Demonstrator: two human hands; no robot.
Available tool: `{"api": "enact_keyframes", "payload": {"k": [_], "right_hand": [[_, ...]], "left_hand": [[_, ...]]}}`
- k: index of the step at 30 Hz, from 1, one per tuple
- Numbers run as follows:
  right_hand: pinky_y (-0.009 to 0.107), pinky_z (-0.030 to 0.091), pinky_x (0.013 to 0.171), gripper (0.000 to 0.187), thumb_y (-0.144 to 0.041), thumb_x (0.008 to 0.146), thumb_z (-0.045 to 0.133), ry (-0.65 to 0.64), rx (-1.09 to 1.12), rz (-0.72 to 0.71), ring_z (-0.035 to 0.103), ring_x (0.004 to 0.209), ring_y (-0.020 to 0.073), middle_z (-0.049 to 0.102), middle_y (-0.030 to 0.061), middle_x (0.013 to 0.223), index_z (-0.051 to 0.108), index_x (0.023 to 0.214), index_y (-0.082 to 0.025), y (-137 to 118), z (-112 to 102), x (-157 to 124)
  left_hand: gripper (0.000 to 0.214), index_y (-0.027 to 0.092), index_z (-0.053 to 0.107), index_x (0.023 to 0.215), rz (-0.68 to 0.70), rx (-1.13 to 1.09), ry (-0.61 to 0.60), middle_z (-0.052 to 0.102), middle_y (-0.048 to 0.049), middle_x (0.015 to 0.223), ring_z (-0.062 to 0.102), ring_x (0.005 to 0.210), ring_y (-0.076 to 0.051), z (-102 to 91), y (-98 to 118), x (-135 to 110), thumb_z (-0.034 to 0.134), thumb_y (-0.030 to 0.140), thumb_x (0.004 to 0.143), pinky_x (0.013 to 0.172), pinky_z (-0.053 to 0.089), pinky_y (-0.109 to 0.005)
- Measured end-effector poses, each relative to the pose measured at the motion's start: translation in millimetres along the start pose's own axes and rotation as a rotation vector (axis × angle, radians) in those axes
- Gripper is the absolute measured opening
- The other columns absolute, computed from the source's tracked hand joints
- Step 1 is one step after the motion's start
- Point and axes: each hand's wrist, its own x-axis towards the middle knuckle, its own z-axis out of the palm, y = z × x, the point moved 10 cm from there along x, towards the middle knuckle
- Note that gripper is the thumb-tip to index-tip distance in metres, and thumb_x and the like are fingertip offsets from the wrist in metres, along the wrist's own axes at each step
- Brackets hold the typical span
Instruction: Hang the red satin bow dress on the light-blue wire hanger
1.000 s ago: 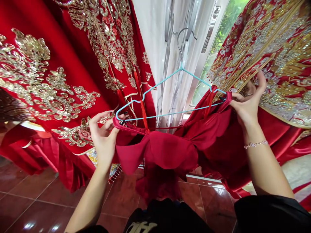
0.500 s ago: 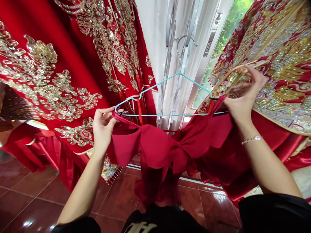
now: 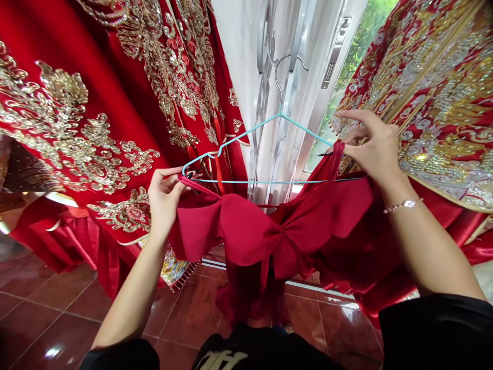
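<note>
A dark red dress (image 3: 250,231) with a bow-shaped bodice hangs between my hands on a light blue clothes hanger (image 3: 250,182) with a silver hook. My left hand (image 3: 164,198) is closed on the hanger's left end, where one dress strap (image 3: 200,186) runs over it. My right hand (image 3: 372,146) pinches the other strap (image 3: 336,159) near the hanger's right shoulder, thumb and fingers pressed together on it. Part of the hanger's right end is hidden behind that strap and my right hand. A thin dark piece shows on the hanger at each side.
Red gowns with gold sequin embroidery stand at the left (image 3: 127,103) and a beaded red-and-gold gown (image 3: 442,103) at the right, close to my hands. Behind the hanger are a white curtain (image 3: 239,67) and a metal door frame (image 3: 335,56). Dark red tiles (image 3: 185,308) cover the floor.
My right hand has shifted left and inward, bringing the right strap up over the hanger's shoulder. My left hand stays at its end of the hanger.
</note>
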Motion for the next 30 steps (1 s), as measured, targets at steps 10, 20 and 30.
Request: {"api": "enact_keyframes", "payload": {"k": [10, 20, 30], "right_hand": [[0.023, 0.05, 0.062, 0.062, -0.048, 0.081, 0.068, -0.439, 0.296, 0.149, 0.057, 0.07, 0.0116, 0.062, 0.002, 0.083, 0.055, 0.136, -0.021, 36, 32, -43], [0.027, 0.03, 0.043, 0.032, -0.048, 0.084, 0.057, 0.198, 0.265, 0.339, 0.038, 0.042, 0.0122, 0.043, -0.0014, 0.05, 0.063, 0.066, -0.023, 68, 36, -78], [0.032, 0.034, 0.047, 0.023, -0.041, 0.077, 0.058, 0.409, 0.487, 0.349, 0.04, 0.039, 0.0169, 0.041, -0.0027, 0.043, 0.052, 0.061, -0.026, 60, 44, -88]], "left_hand": [[0.048, 0.024, 0.059, 0.104, 0.111, 0.018, -0.036, 0.072, -0.0008, 0.111, 0.071, 0.07, -0.01, -7.7, 10, 17, 0.082, 0.018, 0.063, 0.06, 0.057, -0.018], [0.097, 0.032, 0.035, 0.142, 0.273, 0.143, -0.132, 0.027, -0.0079, 0.164, 0.073, 0.08, -0.012, 11.9, 65, 78, 0.085, 0.015, 0.061, 0.072, 0.062, -0.03], [0.065, 0.023, 0.058, 0.128, 0.305, 0.462, -0.473, 0.052, -0.0132, 0.143, 0.071, 0.087, -0.021, 76.8, 61, 72, 0.077, 0.015, 0.066, 0.077, 0.06, -0.033]]}}
